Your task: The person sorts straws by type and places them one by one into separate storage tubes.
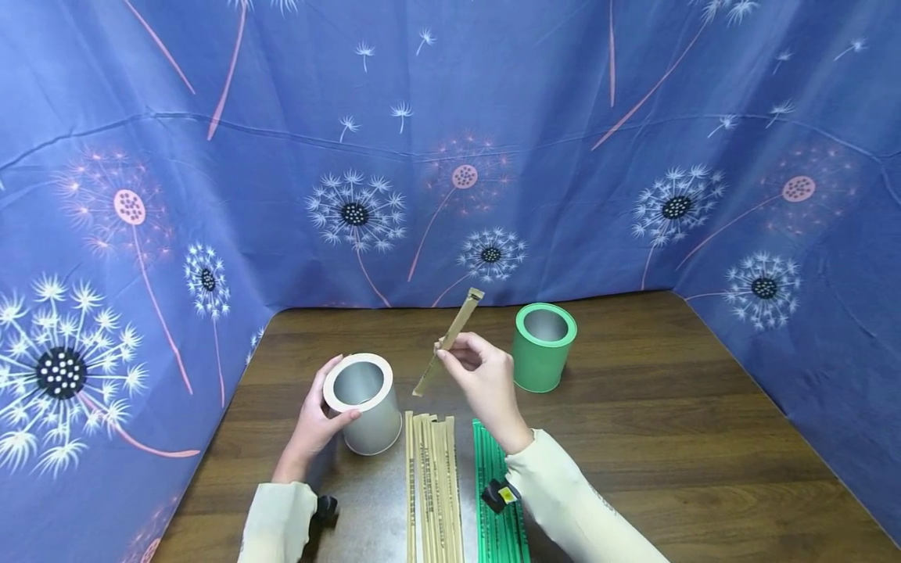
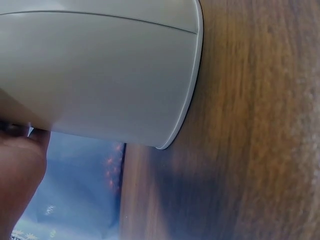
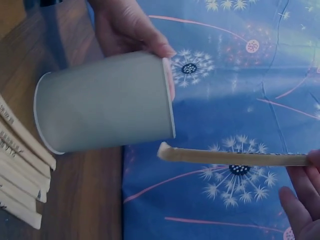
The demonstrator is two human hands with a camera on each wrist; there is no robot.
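Observation:
My left hand [image 1: 314, 422] grips a grey can [image 1: 376, 428] from its left side, the thumb at the pale rim. The can stands upright and open at the top; its wall [image 2: 110, 75] fills much of the left wrist view. Between thumb and fingertips, my right hand [image 1: 493, 383] pinches a slim tan paper-wrapped stick [image 1: 461, 319] in the air, slanted, to the right of the can. In the right wrist view the stick's lower end [image 3: 167, 151] hangs just beyond the can's rim. Several matching tan sticks [image 1: 434, 477] lie side by side on the table below.
Several green wrapped sticks [image 1: 487, 461] lie beside the tan ones, partly under my right forearm. A green can [image 1: 538, 363], open at the top, stands farther back on the right of the wooden table [image 1: 676, 438]. Blue dandelion-print curtain [image 1: 563, 156] encloses the table's back and sides.

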